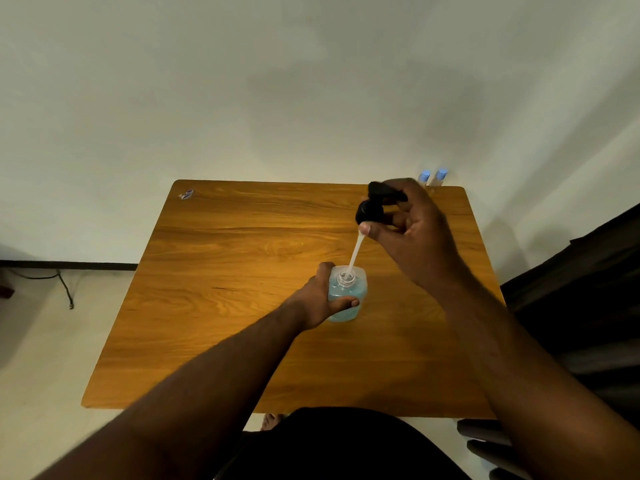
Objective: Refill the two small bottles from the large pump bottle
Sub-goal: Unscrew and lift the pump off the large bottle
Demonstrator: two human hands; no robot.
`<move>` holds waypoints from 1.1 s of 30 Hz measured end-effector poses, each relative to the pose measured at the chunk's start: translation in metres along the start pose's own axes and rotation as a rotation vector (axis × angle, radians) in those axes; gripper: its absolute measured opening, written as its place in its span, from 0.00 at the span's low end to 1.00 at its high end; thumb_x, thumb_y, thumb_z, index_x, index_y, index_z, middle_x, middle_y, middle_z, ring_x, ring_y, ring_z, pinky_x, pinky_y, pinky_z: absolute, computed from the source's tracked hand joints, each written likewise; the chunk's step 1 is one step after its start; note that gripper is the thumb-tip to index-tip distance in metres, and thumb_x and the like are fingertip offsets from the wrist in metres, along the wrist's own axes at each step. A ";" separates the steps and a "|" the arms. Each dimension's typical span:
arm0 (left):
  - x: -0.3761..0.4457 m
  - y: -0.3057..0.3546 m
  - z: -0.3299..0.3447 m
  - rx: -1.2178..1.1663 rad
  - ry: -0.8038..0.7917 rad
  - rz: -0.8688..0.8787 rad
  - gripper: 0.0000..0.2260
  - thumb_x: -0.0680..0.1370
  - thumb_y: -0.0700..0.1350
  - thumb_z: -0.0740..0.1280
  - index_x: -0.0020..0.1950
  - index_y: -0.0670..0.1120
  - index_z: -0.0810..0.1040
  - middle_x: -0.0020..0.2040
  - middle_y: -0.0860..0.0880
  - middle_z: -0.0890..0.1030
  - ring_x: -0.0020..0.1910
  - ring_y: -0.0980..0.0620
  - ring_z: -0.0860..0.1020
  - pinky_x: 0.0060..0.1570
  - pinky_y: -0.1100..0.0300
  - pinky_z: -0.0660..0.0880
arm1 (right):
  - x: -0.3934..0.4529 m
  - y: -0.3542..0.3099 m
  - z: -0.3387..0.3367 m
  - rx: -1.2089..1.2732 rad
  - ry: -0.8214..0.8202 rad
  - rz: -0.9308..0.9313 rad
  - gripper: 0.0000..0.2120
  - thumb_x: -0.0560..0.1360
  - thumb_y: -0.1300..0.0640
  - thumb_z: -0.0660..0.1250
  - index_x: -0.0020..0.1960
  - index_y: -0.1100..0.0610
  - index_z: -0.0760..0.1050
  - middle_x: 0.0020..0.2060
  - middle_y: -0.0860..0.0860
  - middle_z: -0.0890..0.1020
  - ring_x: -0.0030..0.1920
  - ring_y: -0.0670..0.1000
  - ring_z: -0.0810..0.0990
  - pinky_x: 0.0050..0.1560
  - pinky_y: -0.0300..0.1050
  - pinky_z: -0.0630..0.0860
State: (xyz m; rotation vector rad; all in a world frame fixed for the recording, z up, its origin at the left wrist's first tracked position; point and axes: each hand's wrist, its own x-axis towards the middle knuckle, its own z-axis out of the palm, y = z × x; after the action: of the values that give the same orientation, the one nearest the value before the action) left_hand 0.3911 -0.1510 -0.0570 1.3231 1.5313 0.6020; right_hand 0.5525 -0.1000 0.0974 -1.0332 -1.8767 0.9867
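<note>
The large clear bottle [347, 296] with blue liquid stands upright near the middle of the wooden table [225, 271]; its neck is uncapped. My left hand [322, 301] grips its body from the left. My right hand [412, 223] holds the black pump head [372, 206] lifted above and behind the bottle, tilted. The pump's white dip tube [356, 252] still reaches down into the neck. Two small clear bottles with blue caps [424, 176] [441, 174] stand side by side at the table's far right corner, partly hidden by my right hand.
A small sticker [186, 194] lies at the table's far left corner. A white wall runs behind the table. Dark furniture [581, 299] stands close on the right. A cable [64, 285] lies on the floor to the left.
</note>
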 end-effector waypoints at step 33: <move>-0.010 -0.028 -0.010 0.006 0.034 0.069 0.61 0.62 0.59 0.80 0.76 0.65 0.35 0.79 0.51 0.51 0.76 0.54 0.53 0.71 0.47 0.62 | 0.000 -0.051 0.001 -0.135 -0.136 -0.328 0.22 0.72 0.63 0.72 0.63 0.58 0.71 0.57 0.53 0.81 0.59 0.48 0.80 0.54 0.37 0.79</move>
State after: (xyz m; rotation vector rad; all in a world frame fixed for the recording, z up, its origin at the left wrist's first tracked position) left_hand 0.3687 -0.1656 -0.0733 1.3813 1.5203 0.6671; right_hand 0.5367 -0.1191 0.1417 -0.7140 -2.1643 0.7618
